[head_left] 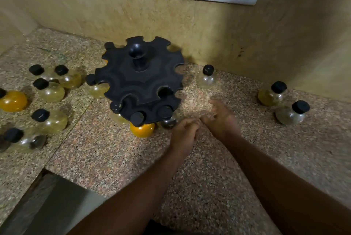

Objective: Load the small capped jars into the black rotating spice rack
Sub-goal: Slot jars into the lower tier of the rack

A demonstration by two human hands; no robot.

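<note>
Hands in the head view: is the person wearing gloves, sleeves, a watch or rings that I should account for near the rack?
No. The left hand and right hand are bare, with no gloves. Both forearms are uncovered up to the bottom edge of the picture, so no sleeves show. No watch, bracelet or ring can be made out, though the hands are somewhat blurred.

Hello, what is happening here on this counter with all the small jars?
A person is filling a black rotating spice rack with small capped jars. Several already hang in its front and left slots, among them an orange jar. Both hands, left and right, are empty, close together just right of the rack. More jars wait on the granite counter, a group at the left and three at the right.
</note>
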